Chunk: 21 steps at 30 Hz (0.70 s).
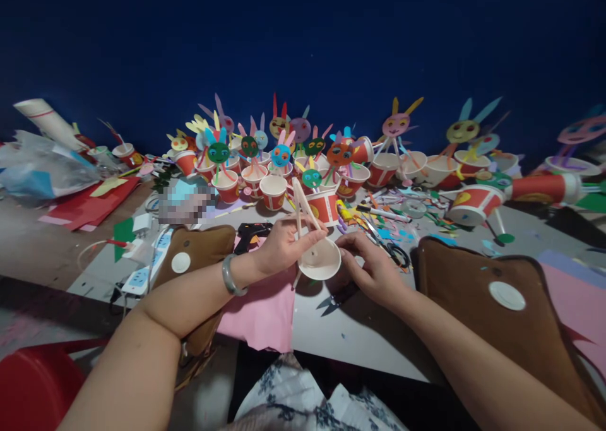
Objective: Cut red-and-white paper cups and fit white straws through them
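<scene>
Your left fingertips are hidden behind the white cup (pixel 320 265), and its outer wall is mostly out of sight. Your left hand (pixel 283 247) is closed on the pale strips (pixel 307 207) at the cup's far rim; your right hand (pixel 372 267) curls at the right rim — whether it grips, you cannot tell. The cup's mouth tilts towards you, between both hands. Below are scissors (pixel 336 300), partly shadowed, on a grey table (pixel 353 352) — a dark blue wall (pixel 303 40) stands behind.
</scene>
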Tool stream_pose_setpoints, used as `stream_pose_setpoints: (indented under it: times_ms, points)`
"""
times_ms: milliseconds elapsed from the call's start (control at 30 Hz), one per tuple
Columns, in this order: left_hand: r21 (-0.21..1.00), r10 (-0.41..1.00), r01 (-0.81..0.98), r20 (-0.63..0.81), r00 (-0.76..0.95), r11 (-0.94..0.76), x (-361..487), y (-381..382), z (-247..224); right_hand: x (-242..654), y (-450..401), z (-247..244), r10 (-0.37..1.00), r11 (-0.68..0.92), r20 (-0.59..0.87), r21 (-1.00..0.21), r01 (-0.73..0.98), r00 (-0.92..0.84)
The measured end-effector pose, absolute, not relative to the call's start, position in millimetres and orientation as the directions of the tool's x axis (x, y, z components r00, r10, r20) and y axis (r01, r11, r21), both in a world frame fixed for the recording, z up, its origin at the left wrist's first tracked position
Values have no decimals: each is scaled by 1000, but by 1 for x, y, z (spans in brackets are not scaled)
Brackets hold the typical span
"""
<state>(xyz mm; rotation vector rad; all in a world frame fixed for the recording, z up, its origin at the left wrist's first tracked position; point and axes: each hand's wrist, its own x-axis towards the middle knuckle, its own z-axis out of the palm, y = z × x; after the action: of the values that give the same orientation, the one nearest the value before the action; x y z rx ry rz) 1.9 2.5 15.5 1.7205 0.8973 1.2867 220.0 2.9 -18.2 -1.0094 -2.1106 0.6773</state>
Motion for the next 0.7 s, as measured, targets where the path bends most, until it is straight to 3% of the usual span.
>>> stream_pose_setpoints:
  times_ms: [100,333,700]
  points:
    - [844,833,108,485,268,-526,1,3,16,218,1,-18,833,524,337,-734,432,-438]
    - [825,820,133,502,275,-550,0,3,14,219,0,-13,833,513,330,-761,397,-445]
    - [718,742,224,572,351,-659,0,5,8,229,7,-6,784,609,354,-594,525,-509]
